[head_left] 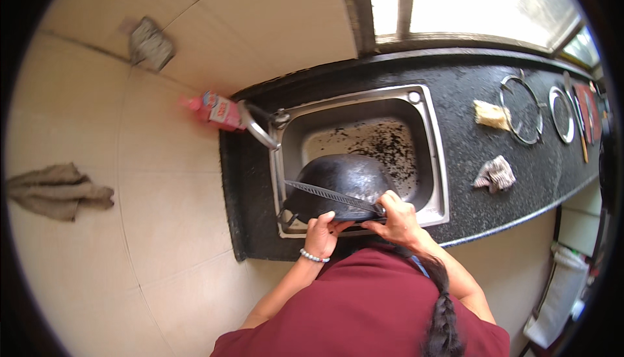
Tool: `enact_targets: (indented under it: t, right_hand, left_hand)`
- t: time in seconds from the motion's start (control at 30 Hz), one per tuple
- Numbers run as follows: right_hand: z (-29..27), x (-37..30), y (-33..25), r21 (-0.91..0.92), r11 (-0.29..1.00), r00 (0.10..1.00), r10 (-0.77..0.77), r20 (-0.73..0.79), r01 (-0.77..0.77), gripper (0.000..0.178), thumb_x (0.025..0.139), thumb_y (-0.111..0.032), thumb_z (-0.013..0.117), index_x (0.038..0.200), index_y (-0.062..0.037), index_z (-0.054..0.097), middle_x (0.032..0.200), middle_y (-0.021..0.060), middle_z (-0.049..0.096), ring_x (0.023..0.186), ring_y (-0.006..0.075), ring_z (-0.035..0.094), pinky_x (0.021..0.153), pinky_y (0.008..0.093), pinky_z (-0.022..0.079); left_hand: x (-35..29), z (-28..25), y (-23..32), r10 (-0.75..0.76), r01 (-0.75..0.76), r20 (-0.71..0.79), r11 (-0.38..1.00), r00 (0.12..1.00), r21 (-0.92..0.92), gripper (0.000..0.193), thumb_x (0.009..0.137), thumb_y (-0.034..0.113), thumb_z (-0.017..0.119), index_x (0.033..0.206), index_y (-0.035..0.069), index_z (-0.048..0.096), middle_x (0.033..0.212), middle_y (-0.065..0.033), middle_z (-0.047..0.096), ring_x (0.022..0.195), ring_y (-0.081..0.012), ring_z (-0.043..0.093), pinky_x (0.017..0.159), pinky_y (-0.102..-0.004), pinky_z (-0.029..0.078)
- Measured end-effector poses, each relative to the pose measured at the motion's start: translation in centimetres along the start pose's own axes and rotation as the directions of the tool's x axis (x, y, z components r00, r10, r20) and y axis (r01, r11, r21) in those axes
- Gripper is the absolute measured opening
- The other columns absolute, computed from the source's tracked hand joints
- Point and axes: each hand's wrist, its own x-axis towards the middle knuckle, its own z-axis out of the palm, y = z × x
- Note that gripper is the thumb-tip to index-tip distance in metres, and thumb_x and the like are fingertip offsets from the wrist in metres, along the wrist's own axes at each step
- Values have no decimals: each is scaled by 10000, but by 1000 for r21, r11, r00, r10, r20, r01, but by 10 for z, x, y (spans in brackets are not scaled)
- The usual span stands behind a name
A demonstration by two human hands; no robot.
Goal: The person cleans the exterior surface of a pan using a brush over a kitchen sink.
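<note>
A blackened wok [348, 170] stands tilted in the steel sink [437, 155], its rounded underside facing up and away from me. My left hand [320, 235] is closed on the wok's near rim, the thumb on the outside. In my right hand [398, 220] is the end of a long, narrow dark blade [325, 192] with a row of slots or teeth; its exact kind is unclear. The blade lies slantwise across the wok's underside, its tip toward the left. A looped handle [288, 217] shows at the wok's left. Dark flakes [390, 146] cover much of the sink bottom.
A curved tap [259, 129] and a pink bottle [224, 111] stand left of the sink. On the black counter to the right are a yellow sponge [491, 115], a crumpled cloth [495, 174], a metal ring stand [523, 110] and a round lid [561, 115]. A window lies behind.
</note>
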Motion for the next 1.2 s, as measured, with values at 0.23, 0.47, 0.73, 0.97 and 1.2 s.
enact_targets:
  t: [0.23, 0.47, 0.73, 0.97, 1.2]
  right_hand:
    - [-3, 12, -4, -31, 999, 992, -19, 125, 23, 458, 640, -267, 807, 918, -28, 532, 816, 115, 558, 674, 275, 604, 606, 370, 493]
    - [-2, 19, -9, -55, 998, 979, -20, 205, 32, 440, 616, -219, 823, 881, -5, 544, 783, 133, 563, 656, 276, 583, 588, 356, 475]
    - [-5, 24, -12, -43, 999, 968, 24, 248, -14, 430, 646, -241, 808, 879, -5, 534, 789, 135, 554, 666, 289, 578, 610, 370, 476]
    - [-9, 25, -16, -73, 997, 968, 31, 250, -13, 425, 680, -264, 788, 905, -8, 533, 802, 131, 551, 670, 282, 583, 608, 370, 477]
    - [-31, 19, 13, 3, 989, 978, 145, 152, -147, 341, 839, -293, 632, 1001, -16, 518, 798, 166, 567, 695, 304, 600, 639, 387, 474]
  left_hand:
    - [1, -12, -3, -9, 14, 115, 999, 993, -48, 229, 892, 133, 534, 947, -70, 625, 992, -158, 650, 930, -273, 642, 867, -442, 527]
    - [1, -19, -1, -13, 34, 158, 991, 987, -132, 293, 904, 216, 564, 1054, -36, 585, 1055, -161, 630, 997, -285, 615, 899, -457, 502]
    - [1, -70, 26, 48, -114, -161, 896, 986, -430, 400, 838, 476, 555, 913, 83, 573, 1028, -150, 612, 1026, -341, 569, 928, -503, 452]
    - [12, -80, 41, -54, -28, -256, 951, 965, -308, 191, 761, 81, 454, 898, 35, 580, 942, -108, 634, 890, -279, 613, 865, -458, 511]
    - [-16, -52, 23, -81, 15, -122, 885, 989, -466, 362, 777, -37, 404, 1100, 2, 564, 1075, -104, 606, 989, -269, 593, 932, -443, 496]
